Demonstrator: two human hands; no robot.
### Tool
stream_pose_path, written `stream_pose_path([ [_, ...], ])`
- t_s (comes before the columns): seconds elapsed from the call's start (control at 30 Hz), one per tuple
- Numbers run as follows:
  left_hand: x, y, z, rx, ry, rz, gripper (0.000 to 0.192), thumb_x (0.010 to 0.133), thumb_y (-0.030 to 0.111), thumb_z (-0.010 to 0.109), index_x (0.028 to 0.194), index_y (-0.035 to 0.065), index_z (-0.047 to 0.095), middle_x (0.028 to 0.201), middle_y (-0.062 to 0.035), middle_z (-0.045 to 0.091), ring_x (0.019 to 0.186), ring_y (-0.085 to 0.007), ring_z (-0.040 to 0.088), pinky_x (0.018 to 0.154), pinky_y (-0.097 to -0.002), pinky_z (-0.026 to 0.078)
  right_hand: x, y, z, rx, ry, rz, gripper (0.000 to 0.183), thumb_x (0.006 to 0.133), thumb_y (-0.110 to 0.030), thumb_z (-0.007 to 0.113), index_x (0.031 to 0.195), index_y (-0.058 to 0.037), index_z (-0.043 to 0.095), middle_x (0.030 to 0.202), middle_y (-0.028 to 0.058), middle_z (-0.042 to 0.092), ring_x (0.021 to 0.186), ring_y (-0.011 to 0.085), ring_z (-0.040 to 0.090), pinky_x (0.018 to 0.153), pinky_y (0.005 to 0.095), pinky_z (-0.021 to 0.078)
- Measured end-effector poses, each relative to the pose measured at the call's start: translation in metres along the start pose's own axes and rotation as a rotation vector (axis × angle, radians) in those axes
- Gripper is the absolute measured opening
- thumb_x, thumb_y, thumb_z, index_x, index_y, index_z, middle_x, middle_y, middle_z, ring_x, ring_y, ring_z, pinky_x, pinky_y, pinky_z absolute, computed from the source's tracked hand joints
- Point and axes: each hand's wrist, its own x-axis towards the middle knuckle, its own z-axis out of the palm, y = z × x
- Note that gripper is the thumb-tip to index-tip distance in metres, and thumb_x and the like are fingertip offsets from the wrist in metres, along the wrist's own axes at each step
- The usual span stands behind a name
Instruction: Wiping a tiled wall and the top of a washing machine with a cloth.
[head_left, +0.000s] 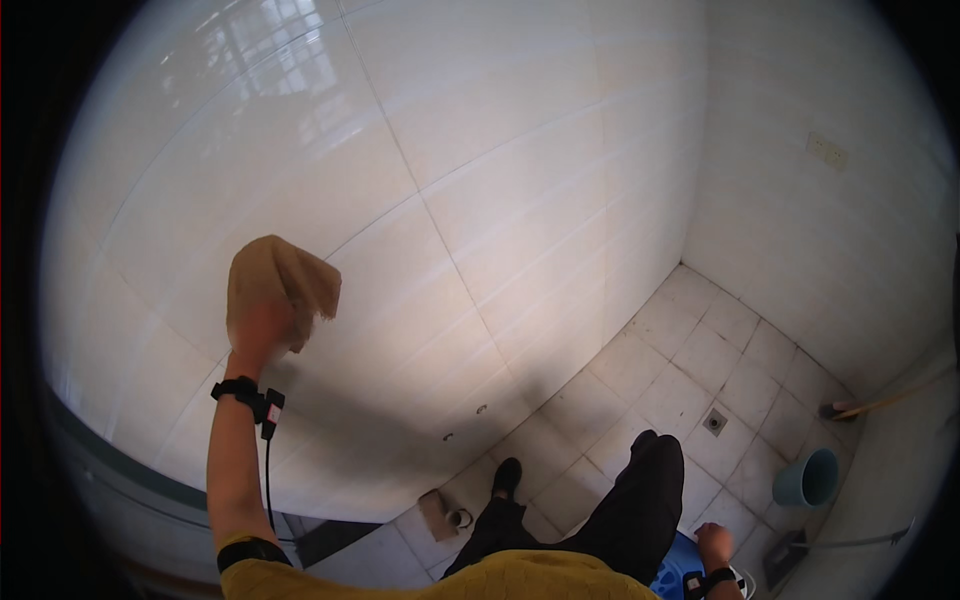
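My left hand (262, 330) is raised at the left of the view and holds a brown cloth (274, 277) against the glossy tiled wall (465, 165). Folds of the cloth spread above and to the right of the fingers, which are partly blurred. Low at the right, my right hand (714, 541) hangs beside my leg, above a blue plastic object (675, 566) that is partly hidden. Its fingers look curled, and no held thing shows. Both wrists wear black straps.
On the tiled floor (652, 375) are a drain (715, 423), a blue-green bucket (806, 478), a long-handled brush or broom (838, 411) and a dark dustpan-like object (785, 559). A cardboard piece (436, 515) lies near my foot. Sockets (826, 150) are on the right wall.
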Motion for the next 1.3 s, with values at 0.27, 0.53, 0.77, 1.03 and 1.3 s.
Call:
stream_pose_path([
  [0.27, 0.014, -0.025, 0.006, -0.034, 0.35, -0.024, 0.035, 0.083, 0.037, 0.05, 0.079, 0.0023, 0.054, 0.083, -0.0195, 0.059, 0.081, -0.0388, 0.057, 0.067, -0.0484, 0.047, 0.006, 0.008, 0.02, 0.011, -0.003, -0.018, 0.031, 0.08, -0.031, 0.044, 0.075, -0.0131, 0.07, 0.08, 0.014, 0.065, 0.081, 0.0319, 0.061, 0.075, 0.0416, 0.0475],
  [0.53, 0.005, -0.004, 0.006, -0.001, 0.128, -0.064, 0.034, 0.083, 0.035, 0.051, 0.079, 0.0021, 0.056, 0.084, -0.0185, 0.058, 0.081, -0.0367, 0.058, 0.067, -0.0485, 0.047, 0.002, 0.002, 0.001, -0.019, 0.008, 0.02, 0.032, 0.08, -0.03, 0.044, 0.077, -0.0112, 0.07, 0.078, 0.0114, 0.066, 0.08, 0.031, 0.062, 0.074, 0.0394, 0.0477],
  [0.77, 0.005, -0.01, 0.016, -0.001, 0.146, 0.004, 0.034, 0.083, 0.036, 0.05, 0.076, 0.0034, 0.057, 0.084, -0.0161, 0.06, 0.081, -0.0352, 0.058, 0.066, -0.0476, 0.048, 0.002, -0.001, -0.005, 0.018, -0.021, 0.004, 0.032, 0.08, -0.031, 0.043, 0.076, -0.013, 0.069, 0.08, 0.0135, 0.065, 0.081, 0.0323, 0.061, 0.075, 0.0425, 0.0472],
  [1.03, 0.001, 0.0, 0.013, 0.043, 0.017, -0.012, 0.031, 0.083, 0.035, 0.049, 0.081, 0.0056, 0.059, 0.083, -0.0156, 0.061, 0.08, -0.0343, 0.06, 0.065, -0.0476, 0.05, -0.001, -0.004, -0.02, -0.001, -0.015, -0.006, 0.032, 0.08, -0.031, 0.043, 0.075, -0.0135, 0.069, 0.078, 0.0131, 0.065, 0.08, 0.0321, 0.061, 0.075, 0.042, 0.0475],
  [1.3, -0.002, 0.002, 0.01, 0.003, 0.05, 0.076, 0.028, 0.082, 0.034, 0.051, 0.081, 0.0066, 0.059, 0.084, -0.0149, 0.062, 0.08, -0.034, 0.061, 0.065, -0.0476, 0.05, -0.001, -0.005, -0.024, -0.005, -0.018, 0.011, 0.031, 0.08, -0.031, 0.044, 0.076, -0.0146, 0.07, 0.079, 0.0128, 0.065, 0.08, 0.0317, 0.062, 0.074, 0.0418, 0.0476],
])
